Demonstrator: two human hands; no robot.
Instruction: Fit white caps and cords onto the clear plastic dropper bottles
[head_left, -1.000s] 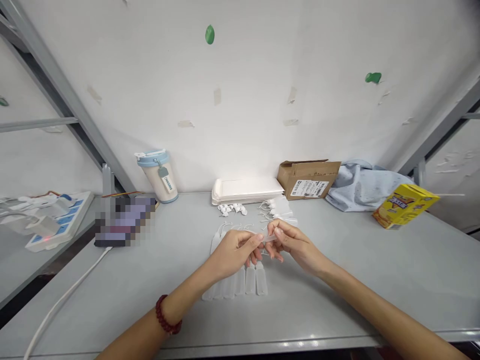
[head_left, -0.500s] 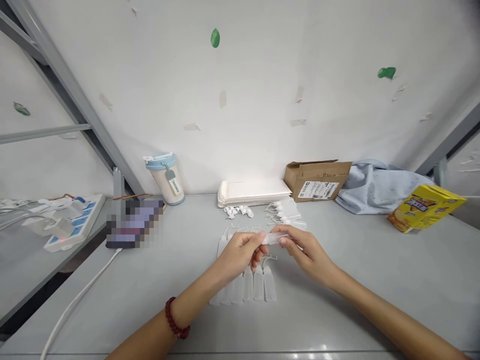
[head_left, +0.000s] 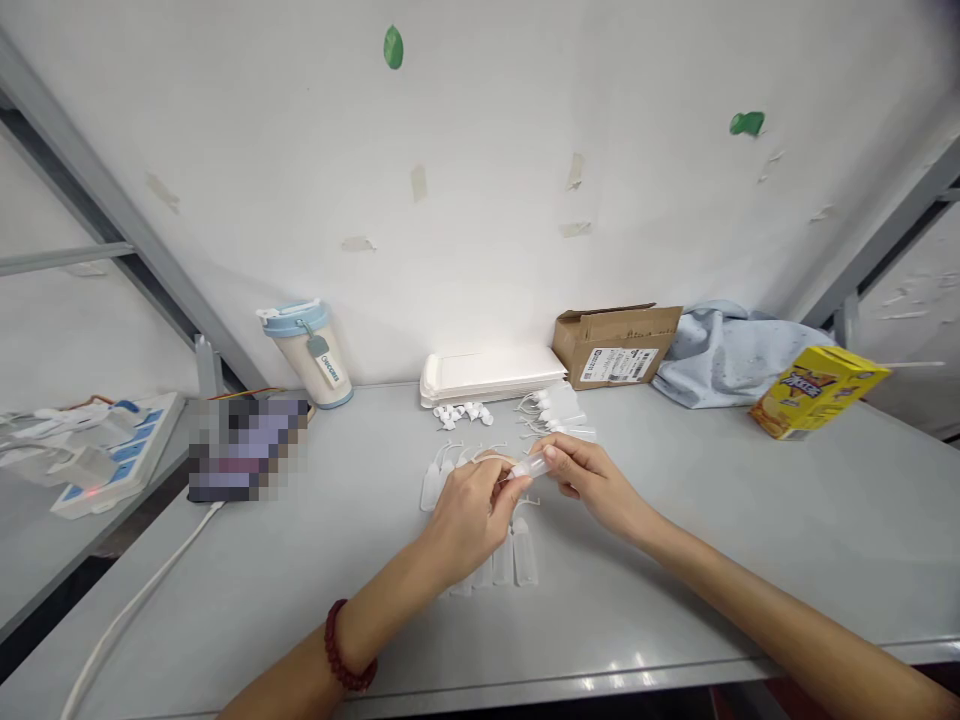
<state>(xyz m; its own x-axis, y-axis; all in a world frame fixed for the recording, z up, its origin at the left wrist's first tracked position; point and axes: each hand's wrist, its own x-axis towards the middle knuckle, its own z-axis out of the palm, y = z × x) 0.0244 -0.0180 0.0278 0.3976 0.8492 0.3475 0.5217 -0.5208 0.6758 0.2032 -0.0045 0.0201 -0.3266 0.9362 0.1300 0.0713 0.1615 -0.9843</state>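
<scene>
Between my two hands is a small translucent squeeze bottle (head_left: 534,464), held slightly tilted above the table. My left hand (head_left: 466,520) pinches its white cap end, with the back of the hand hiding most of the fingers. The clear body is gripped by the thumb and fingers of my right hand (head_left: 596,485). Below my left hand lies a row of similar capped bottles (head_left: 526,555), partly covered by it. Another row (head_left: 430,487) lies just behind that hand. Farther back are a small pile of white caps (head_left: 463,414) and more bottles (head_left: 561,403) on their sides.
Along the wall stand a lidded cup (head_left: 313,365), a flat white box (head_left: 491,374), a cardboard box (head_left: 619,352) and a light blue cloth (head_left: 731,350). A yellow carton (head_left: 814,395) is at right. Leftward are a blurred phone (head_left: 247,450), its cable and a power strip (head_left: 142,455).
My left hand has turned over the bottle's cap end, showing more of its back. The bottle now tilts up toward my right hand. The whole view has shifted a little.
</scene>
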